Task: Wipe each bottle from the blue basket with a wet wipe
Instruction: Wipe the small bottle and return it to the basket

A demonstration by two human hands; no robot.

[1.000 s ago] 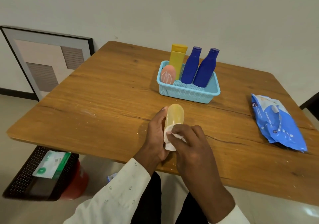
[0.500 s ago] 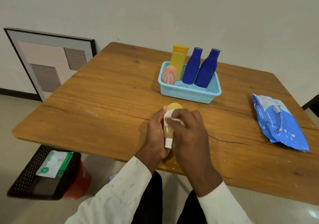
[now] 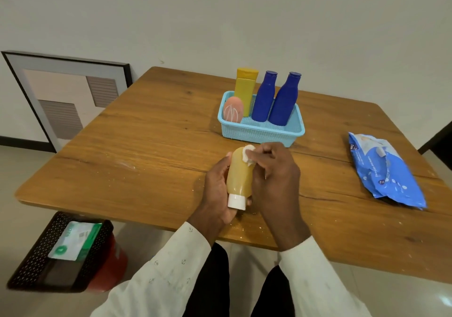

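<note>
scuffed wooden table (image 3: 146,160) by a plain white wall (image 3: 220,18), framed picture (image 3: 66,96) leaned against it, bottle (image 3: 239,177) gripped by left hand (image 3: 215,194), wipe (image 3: 248,154) pinched by right hand (image 3: 276,177), blue basket (image 3: 261,133) behind

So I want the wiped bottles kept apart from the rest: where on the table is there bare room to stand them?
The widest bare patch of the table lies left of the blue basket. A narrower strip runs between the basket and the wipes pack. The middle front is crowded: both hands work on the yellow bottle there.
</note>
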